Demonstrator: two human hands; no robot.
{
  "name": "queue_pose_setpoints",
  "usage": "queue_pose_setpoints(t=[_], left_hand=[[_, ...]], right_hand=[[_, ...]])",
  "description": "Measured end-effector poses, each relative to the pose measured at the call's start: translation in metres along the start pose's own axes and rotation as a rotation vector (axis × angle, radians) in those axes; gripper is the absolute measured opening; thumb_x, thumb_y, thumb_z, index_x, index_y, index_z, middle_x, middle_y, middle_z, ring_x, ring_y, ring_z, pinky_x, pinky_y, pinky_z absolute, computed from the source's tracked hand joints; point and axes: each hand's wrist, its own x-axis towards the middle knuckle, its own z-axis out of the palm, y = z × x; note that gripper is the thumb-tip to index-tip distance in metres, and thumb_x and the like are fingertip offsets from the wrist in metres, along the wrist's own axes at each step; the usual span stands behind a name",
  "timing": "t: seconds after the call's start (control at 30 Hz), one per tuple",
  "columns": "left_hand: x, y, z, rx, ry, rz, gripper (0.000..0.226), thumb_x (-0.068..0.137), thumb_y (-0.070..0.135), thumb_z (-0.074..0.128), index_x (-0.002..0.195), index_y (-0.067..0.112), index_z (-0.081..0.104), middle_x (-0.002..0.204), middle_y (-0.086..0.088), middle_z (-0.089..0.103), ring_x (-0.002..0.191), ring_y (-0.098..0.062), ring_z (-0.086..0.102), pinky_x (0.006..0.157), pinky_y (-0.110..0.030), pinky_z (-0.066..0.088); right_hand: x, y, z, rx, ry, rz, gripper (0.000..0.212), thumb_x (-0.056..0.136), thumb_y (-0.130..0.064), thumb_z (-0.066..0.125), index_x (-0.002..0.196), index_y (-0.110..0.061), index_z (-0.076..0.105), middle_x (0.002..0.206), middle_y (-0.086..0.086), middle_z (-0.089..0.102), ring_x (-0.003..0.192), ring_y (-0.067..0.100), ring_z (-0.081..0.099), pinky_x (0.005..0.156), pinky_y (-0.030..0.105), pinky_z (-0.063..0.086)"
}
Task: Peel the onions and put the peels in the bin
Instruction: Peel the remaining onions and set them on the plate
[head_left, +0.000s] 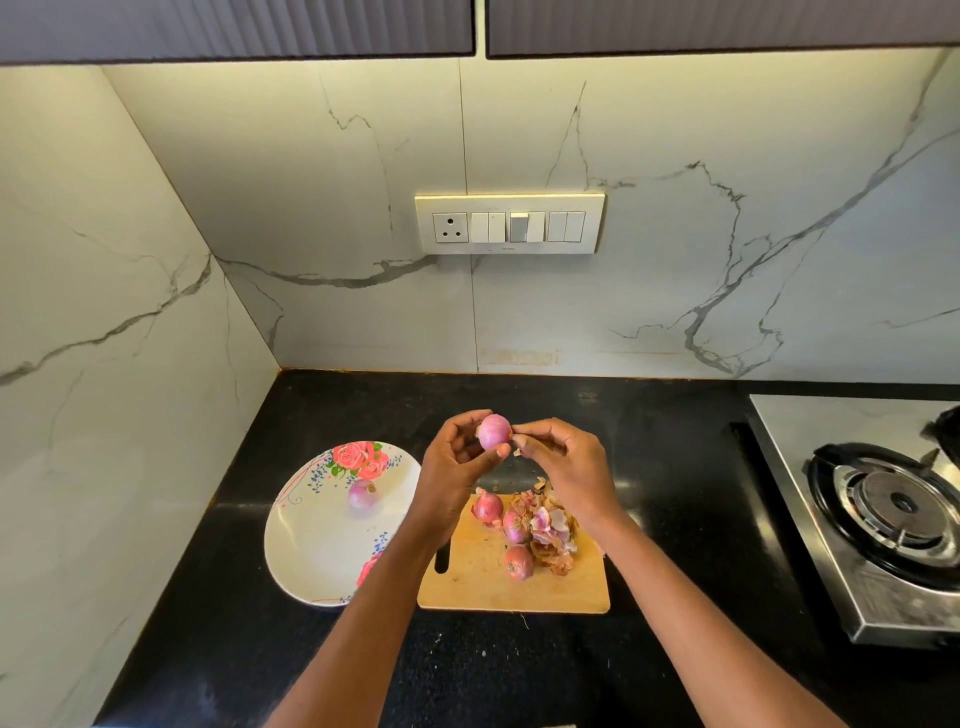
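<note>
My left hand (451, 457) holds a small pink onion (493, 431) up above the counter, fingers curled round it. My right hand (563, 457) pinches a bit of peel at the onion's right side. Below, a wooden cutting board (467, 587) carries three unpeeled red onions (516, 526) and a heap of loose peels (551, 530). One peeled onion (362, 493) lies on a white oval plate (311, 540) with rose prints, to the left of the board. No bin is in view.
The black counter (332, 415) ends at marble walls behind and on the left. A steel gas stove (893, 514) stands at the right. A switch panel (510, 223) is on the back wall. Cabinets hang overhead.
</note>
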Motion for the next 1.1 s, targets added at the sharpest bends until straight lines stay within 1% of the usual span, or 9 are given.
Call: queue_pose_setpoints(t=[0.13,0.23,0.37,0.53,0.63,0.8,0.87,1.0,1.1], left_hand=[[-0.001,-0.001,0.002,-0.029,-0.035,-0.075,0.051,0.084,0.038,0.074,0.131,0.026,0.057,0.125,0.004,0.067,0.113,-0.015,0.068,0.097,-0.029,0.056],[0.001,0.001,0.001,-0.023,-0.055,-0.102,0.048,0.084,0.038,0.071,0.128,0.024,0.06,0.123,-0.001,0.069,0.107,-0.014,0.071,0.089,-0.027,0.059],[0.003,0.002,0.006,-0.023,-0.023,-0.077,0.051,0.078,0.038,0.075,0.125,0.025,0.062,0.123,0.0,0.069,0.11,-0.014,0.07,0.095,-0.028,0.057],[0.007,0.006,0.014,0.001,0.012,0.035,0.043,0.084,0.023,0.077,0.124,0.026,0.06,0.122,0.006,0.068,0.11,-0.007,0.068,0.093,-0.022,0.056],[0.01,0.009,0.014,0.021,0.011,0.106,0.045,0.083,0.02,0.077,0.125,0.022,0.06,0.124,0.003,0.067,0.113,-0.01,0.067,0.095,-0.023,0.055],[0.016,0.015,0.008,0.054,0.012,0.15,0.044,0.088,0.016,0.074,0.129,0.017,0.059,0.127,-0.001,0.066,0.117,-0.015,0.066,0.1,-0.031,0.055],[0.014,0.014,0.005,0.042,0.001,0.122,0.044,0.089,0.017,0.073,0.13,0.018,0.059,0.126,-0.001,0.067,0.116,-0.015,0.066,0.1,-0.033,0.055],[0.009,0.011,0.0,0.012,0.036,0.075,0.042,0.091,0.017,0.071,0.131,0.021,0.058,0.127,-0.002,0.066,0.116,-0.017,0.066,0.101,-0.035,0.055],[0.005,0.009,-0.002,0.013,0.055,0.068,0.044,0.089,0.019,0.073,0.13,0.023,0.059,0.127,-0.001,0.066,0.115,-0.017,0.067,0.1,-0.033,0.055]], right_hand=[[0.001,-0.001,-0.001,-0.2,0.025,-0.151,0.013,0.09,-0.027,0.073,0.101,-0.022,0.077,0.09,-0.016,0.074,0.088,0.002,0.069,0.075,0.015,0.055],[0.003,-0.003,-0.001,-0.326,-0.002,-0.263,0.013,0.092,-0.021,0.072,0.104,-0.02,0.076,0.094,-0.014,0.072,0.091,-0.003,0.066,0.077,0.01,0.052],[0.006,-0.003,-0.002,-0.384,0.032,-0.324,0.011,0.094,-0.016,0.07,0.104,-0.017,0.074,0.094,-0.013,0.071,0.088,-0.007,0.064,0.076,0.005,0.049],[0.01,-0.006,0.002,-0.344,0.161,-0.285,0.008,0.095,-0.016,0.069,0.102,-0.016,0.074,0.089,-0.012,0.071,0.082,-0.006,0.065,0.071,0.004,0.047],[0.012,-0.01,0.007,-0.211,0.203,-0.157,0.009,0.097,-0.019,0.066,0.101,-0.017,0.075,0.089,-0.013,0.072,0.085,-0.007,0.066,0.069,0.006,0.048],[0.017,-0.016,0.011,0.099,0.14,0.062,0.011,0.099,-0.02,0.065,0.104,-0.015,0.074,0.094,-0.002,0.076,0.088,0.009,0.074,0.083,0.028,0.061],[0.014,-0.017,0.006,0.073,0.1,0.011,0.013,0.098,-0.02,0.066,0.105,-0.013,0.074,0.096,-0.003,0.076,0.089,0.01,0.075,0.083,0.029,0.061],[0.01,-0.02,0.002,-0.167,0.015,-0.146,0.016,0.096,-0.021,0.068,0.11,-0.022,0.074,0.1,-0.015,0.073,0.094,-0.001,0.069,0.082,0.014,0.055],[0.008,-0.018,0.002,-0.279,-0.009,-0.222,0.019,0.094,-0.019,0.071,0.112,-0.021,0.075,0.102,-0.013,0.073,0.095,-0.002,0.067,0.083,0.01,0.053]])
